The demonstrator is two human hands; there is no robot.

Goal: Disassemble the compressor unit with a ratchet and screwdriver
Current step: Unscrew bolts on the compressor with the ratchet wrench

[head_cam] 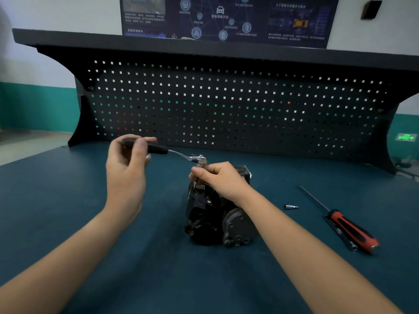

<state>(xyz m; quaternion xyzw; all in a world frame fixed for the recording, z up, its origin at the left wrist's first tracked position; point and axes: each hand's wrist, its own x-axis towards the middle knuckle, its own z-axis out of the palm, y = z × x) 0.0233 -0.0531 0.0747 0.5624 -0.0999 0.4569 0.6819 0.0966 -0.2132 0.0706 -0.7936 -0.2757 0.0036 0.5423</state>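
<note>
stage early, compressor [213, 214] seemingly whole | left grip [127, 171] clamped round ratchet [158, 150] | right grip [221, 181] pinching socket [200, 164] | screwdriver [350, 228] idle on surface [170, 279]

I have a single wide-angle view from the head, facing forward and down over the bench top [68, 223] to the pegboard [226, 98] behind, close above the work.

On the dark blue wall poster [226, 19] above the bench we make out white Chinese characters; under its small car icon we read 智能网联汽车; a heading toward its right seems to say 人工智能与机器学习技术, though blur leaves us unsure; its smaller lines are too fine for us; the glowing green sign [407, 137] low on the right wall is illegible.
</note>
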